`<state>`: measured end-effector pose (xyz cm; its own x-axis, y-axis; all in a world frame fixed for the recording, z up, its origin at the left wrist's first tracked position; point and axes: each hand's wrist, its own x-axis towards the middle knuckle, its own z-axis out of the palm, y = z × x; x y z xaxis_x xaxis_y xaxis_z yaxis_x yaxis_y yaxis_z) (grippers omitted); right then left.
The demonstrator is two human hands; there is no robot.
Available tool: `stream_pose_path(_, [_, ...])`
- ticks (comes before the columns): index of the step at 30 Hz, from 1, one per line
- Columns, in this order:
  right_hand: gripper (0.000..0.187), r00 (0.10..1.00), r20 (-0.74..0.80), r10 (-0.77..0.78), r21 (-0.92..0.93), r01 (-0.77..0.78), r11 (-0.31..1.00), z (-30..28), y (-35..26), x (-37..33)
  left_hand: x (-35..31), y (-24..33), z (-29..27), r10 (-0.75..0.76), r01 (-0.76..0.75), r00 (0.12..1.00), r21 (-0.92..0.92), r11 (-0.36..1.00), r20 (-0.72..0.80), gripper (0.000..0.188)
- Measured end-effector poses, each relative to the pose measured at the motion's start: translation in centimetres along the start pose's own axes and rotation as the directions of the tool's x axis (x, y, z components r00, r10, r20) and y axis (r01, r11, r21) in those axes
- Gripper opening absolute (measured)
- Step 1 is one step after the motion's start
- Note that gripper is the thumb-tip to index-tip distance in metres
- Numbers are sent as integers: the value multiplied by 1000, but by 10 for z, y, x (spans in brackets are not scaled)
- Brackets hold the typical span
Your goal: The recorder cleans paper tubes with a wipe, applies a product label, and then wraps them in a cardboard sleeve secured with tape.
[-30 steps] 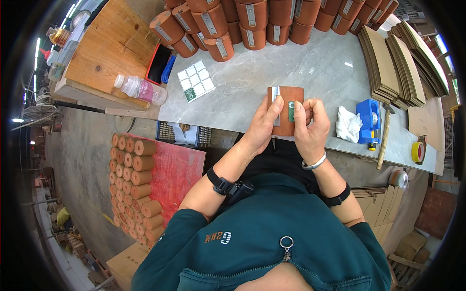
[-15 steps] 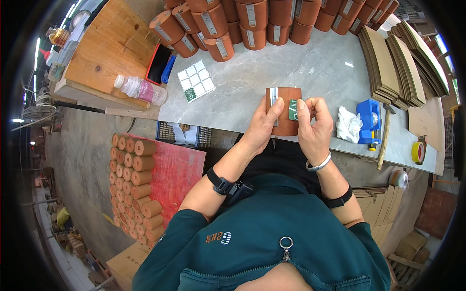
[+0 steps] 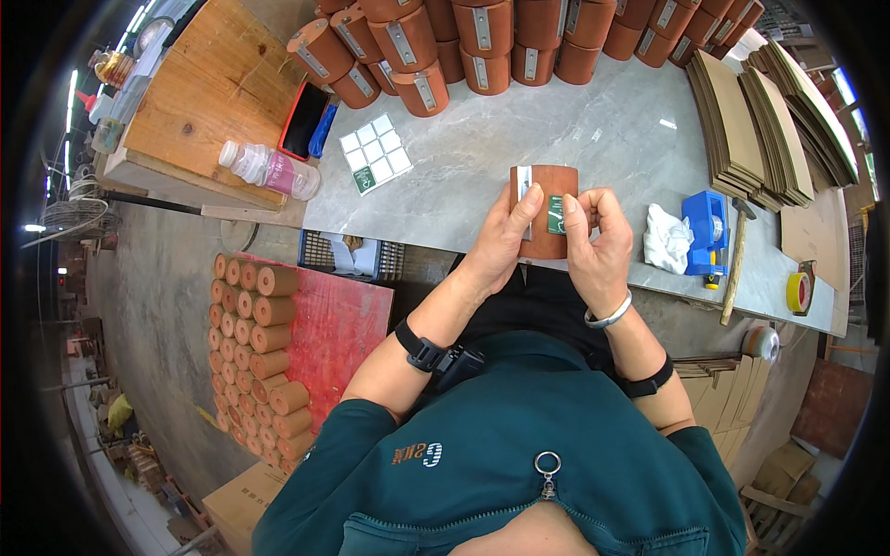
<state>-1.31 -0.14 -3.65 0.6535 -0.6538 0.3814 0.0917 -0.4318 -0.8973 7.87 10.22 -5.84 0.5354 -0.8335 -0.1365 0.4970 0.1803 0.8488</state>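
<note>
Over the near edge of the grey table, my left hand (image 3: 499,243) is closed around a reddish-brown cylinder (image 3: 541,243), its thumb lying by the pale metal strip (image 3: 525,176) on the side. A small green sticker (image 3: 555,215) rests against the cylinder's face, right of the strip. The thumb of my right hand (image 3: 601,243) is on the sticker's right edge, with the fingers curled behind. Further left on the table lies a sheet of white squares (image 3: 375,148); one green sticker (image 3: 362,178) is at its lower left corner.
Many similar cylinders (image 3: 488,76) stand stacked at the back. Flat cardboard (image 3: 732,130) is piled at right, near a white cloth (image 3: 666,239), a blue tool (image 3: 702,232), a hammer (image 3: 736,255) and yellow tape (image 3: 797,292). A bottle (image 3: 287,176) lies left.
The green sticker has shifted slightly left and down on the cylinder, and more of it shows. My right thumb has moved a little left and down with it.
</note>
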Motion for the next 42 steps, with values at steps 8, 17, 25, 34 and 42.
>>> stream_pose_path(8, [18,1000,5,-5,-10,5,1000,0,0,0,1,-1,-2,-10,10,999,-6,1000,32,66])
stream_pose_path(17, [18,1000,0,-28,-57,28,998,1,0,0,0,0,-2,-17,18,999,-27,999,37,66])
stream_pose_path(25, [20,998,-45,-52,-103,47,994,0,0,1,-5,10,2,-23,24,997,-10,1000,70,76])
stream_pose_path(34, [37,982,-113,151,180,-129,975,-16,14,11,-7,2,-3,-53,66,991,-98,993,126,79])
stream_pose_path(42, [46,951,309,-1,-59,21,998,-47,-16,30,-2,18,13,-227,259,914,-54,964,337,98])
